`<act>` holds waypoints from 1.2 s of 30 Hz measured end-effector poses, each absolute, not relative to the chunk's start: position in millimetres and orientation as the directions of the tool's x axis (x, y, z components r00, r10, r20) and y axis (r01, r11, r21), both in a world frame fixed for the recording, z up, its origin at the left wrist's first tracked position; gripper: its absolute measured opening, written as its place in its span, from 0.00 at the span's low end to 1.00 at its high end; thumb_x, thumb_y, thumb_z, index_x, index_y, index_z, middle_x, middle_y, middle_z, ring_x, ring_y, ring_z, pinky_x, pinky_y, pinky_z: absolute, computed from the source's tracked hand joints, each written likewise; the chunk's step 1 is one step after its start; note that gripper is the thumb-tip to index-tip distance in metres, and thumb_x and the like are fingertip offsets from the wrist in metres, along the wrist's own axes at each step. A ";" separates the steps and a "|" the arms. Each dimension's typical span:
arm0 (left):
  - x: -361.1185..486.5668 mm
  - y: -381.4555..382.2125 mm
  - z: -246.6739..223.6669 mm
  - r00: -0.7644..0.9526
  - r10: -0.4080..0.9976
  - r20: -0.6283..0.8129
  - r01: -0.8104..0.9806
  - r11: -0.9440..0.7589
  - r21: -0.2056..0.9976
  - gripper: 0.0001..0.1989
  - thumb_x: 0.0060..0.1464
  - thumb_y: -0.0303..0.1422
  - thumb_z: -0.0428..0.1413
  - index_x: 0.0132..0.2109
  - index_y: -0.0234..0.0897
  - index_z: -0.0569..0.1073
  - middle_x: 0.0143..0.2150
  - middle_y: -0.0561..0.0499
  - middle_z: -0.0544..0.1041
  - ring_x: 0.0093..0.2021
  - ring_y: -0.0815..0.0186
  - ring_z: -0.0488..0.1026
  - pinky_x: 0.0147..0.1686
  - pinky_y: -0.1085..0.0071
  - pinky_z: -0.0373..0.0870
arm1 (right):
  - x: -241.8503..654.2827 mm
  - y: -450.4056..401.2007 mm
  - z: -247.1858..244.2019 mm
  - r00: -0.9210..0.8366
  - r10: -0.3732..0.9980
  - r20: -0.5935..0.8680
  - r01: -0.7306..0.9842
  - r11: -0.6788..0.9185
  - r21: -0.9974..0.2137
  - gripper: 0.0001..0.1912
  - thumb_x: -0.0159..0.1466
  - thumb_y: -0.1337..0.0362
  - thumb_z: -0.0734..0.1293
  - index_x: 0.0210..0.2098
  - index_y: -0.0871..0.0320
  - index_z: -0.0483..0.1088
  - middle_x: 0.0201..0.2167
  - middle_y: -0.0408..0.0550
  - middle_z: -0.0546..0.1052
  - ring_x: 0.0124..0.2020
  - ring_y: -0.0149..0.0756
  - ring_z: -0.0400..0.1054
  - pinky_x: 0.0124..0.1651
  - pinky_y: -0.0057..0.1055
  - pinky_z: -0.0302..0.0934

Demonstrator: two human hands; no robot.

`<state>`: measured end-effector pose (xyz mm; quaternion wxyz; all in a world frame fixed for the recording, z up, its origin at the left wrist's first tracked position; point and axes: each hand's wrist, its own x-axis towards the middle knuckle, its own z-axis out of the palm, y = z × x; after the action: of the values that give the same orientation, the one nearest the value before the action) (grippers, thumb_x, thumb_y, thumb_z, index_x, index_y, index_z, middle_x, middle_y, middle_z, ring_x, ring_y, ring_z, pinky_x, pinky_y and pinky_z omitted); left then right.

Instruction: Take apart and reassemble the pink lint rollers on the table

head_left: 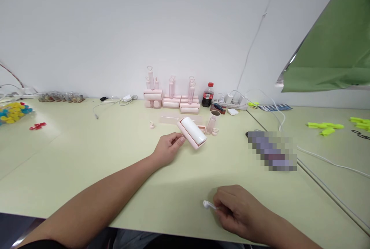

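At the centre, my left hand [167, 149] is closed on the lower left end of a lint roller [193, 131], a pink frame around a thick white roll, tilted. Closer to the table's front edge, a white earbud [207, 204] sticks out from the pinched fingers of my right hand [239, 211]. Just behind the lint roller are a clear pink handle tube [211, 124] and a small pink part [214, 131]. Another small pink piece [152, 124] lies to the left. The roller partly hides a long translucent pink cover [169, 118].
Along the wall stand several pink rollers [171, 103] with upright handles, a cola bottle [207, 95] and a power strip [231, 105]. A blurred-out flat object [270, 151] lies to the right, near white cables [326, 160]. Yellow-green pieces [325, 126] are at far right; colourful bagged parts [14, 113] at far left.
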<state>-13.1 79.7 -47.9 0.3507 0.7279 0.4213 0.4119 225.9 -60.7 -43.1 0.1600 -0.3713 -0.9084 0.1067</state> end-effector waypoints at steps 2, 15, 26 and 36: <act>-13.0 80.0 -48.1 0.306 0.902 0.305 0.328 -0.401 0.855 0.20 0.60 0.46 0.51 0.43 0.34 0.78 0.29 0.52 0.75 0.27 0.70 0.66 0.29 0.73 0.62 | 226.5 -60.4 -44.3 -0.672 0.712 0.204 0.641 0.697 -0.322 0.07 0.57 0.72 0.60 0.27 0.55 0.57 0.22 0.40 0.68 0.23 0.30 0.59 0.28 0.27 0.50; -12.9 79.5 -47.2 0.313 0.900 0.303 0.328 -0.402 0.855 0.19 0.59 0.45 0.51 0.42 0.34 0.78 0.30 0.52 0.76 0.28 0.69 0.67 0.31 0.73 0.63 | 226.4 -59.6 -39.9 -0.669 0.719 0.191 0.625 0.682 -0.380 0.07 0.58 0.71 0.59 0.27 0.54 0.56 0.21 0.40 0.67 0.22 0.29 0.57 0.28 0.25 0.48; -12.7 80.4 -49.2 0.321 0.898 0.299 0.322 -0.401 0.858 0.19 0.60 0.45 0.51 0.43 0.35 0.77 0.31 0.52 0.76 0.29 0.69 0.67 0.31 0.73 0.64 | 227.7 -60.7 -36.0 -0.618 0.744 0.254 0.597 0.654 -0.464 0.08 0.56 0.72 0.60 0.25 0.55 0.57 0.19 0.38 0.65 0.21 0.27 0.55 0.26 0.24 0.50; -12.8 81.0 -50.7 0.321 0.900 0.294 0.321 -0.396 0.860 0.19 0.60 0.45 0.52 0.43 0.35 0.78 0.30 0.53 0.76 0.29 0.69 0.67 0.31 0.73 0.63 | 235.5 -63.8 -8.2 -0.332 0.916 0.225 0.177 0.295 -0.939 0.14 0.63 0.56 0.65 0.25 0.56 0.62 0.18 0.39 0.64 0.20 0.27 0.53 0.23 0.26 0.49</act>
<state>-12.8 81.0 -50.7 0.3568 0.7302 0.4182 0.4056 235.5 -63.8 -8.2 0.4193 -0.3980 -0.6867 0.4408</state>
